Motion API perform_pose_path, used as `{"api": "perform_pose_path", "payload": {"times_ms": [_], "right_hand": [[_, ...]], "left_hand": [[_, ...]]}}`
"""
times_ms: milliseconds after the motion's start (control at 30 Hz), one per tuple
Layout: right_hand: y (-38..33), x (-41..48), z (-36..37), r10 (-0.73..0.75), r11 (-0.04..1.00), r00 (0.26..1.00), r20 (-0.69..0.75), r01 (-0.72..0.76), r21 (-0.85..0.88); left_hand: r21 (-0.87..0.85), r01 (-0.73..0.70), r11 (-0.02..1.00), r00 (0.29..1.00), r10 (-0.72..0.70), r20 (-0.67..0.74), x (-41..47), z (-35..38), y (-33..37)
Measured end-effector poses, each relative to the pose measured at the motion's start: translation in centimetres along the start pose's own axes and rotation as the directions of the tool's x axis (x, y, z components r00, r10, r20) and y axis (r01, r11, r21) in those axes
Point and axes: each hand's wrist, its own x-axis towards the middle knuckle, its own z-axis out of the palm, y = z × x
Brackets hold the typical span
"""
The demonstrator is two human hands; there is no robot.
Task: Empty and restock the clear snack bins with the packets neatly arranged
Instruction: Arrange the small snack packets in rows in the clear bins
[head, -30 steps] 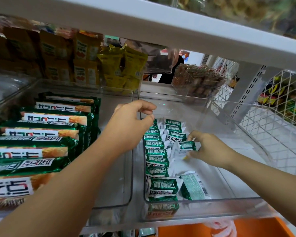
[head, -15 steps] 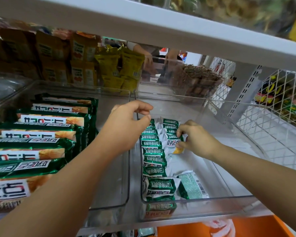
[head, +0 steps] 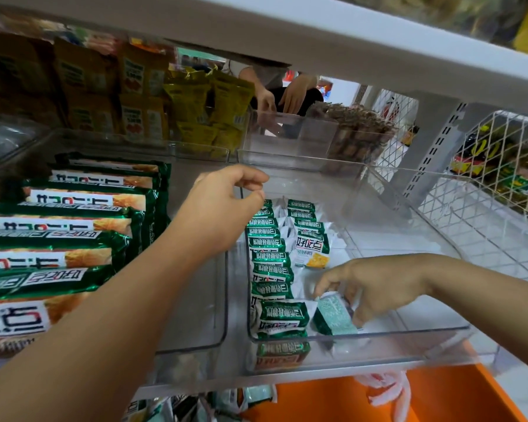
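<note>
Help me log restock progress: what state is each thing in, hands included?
right bin: partly filled.
small green packets: overlapped in a row along its left wall.
pale packet: back side up, held.
right hand: grips the pale packet near the bin's front.
left hand: fingers curled over the row's far end; a grip cannot be told.
left bin: long green packets fill its left side only.
</note>
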Motion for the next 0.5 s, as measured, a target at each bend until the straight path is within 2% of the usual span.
{"api": "perform_pose_path", "payload": {"times_ms": [67,167,233,333,400,500], "right_hand": [[0.3,0.3,0.2,-0.050,0.995,0.998,-0.031,0.052,0.088],[1.0,0.1,-0.2,-0.038,0.959,0.992,-0.117,0.069,0.275],[1.3,-0.3,-1.0,0.043,0.911,0.979,-0.200,0.044,0.410],[1.3,0.0,-1.3,0.213,0.773,0.935,-0.284,0.016,0.634],[0.9,0.4,-1.1,0.270,0.736,0.899,-0.344,0.038,0.676],[0.7,0.7,-1.1,0.289,0.747,0.850,-0.441,0.088,0.659]], "left_hand": [[-0.004,0.002,1.000,1.000,-0.002,0.002,0.0,0.1,0.0],[0.002,-0.001,1.000,1.000,0.001,0.010,0.1,0.1,-0.1],[-0.004,-0.002,1.000,1.000,0.002,0.009,0.1,0.0,-0.2],[-0.003,-0.004,1.000,1.000,0.004,0.007,0.1,0.1,-0.2],[-0.002,-0.005,1.000,1.000,0.005,0.005,0.1,0.1,-0.2],[0.004,-0.012,1.000,1.000,0.012,0.000,0.1,0.0,-0.1]]}}
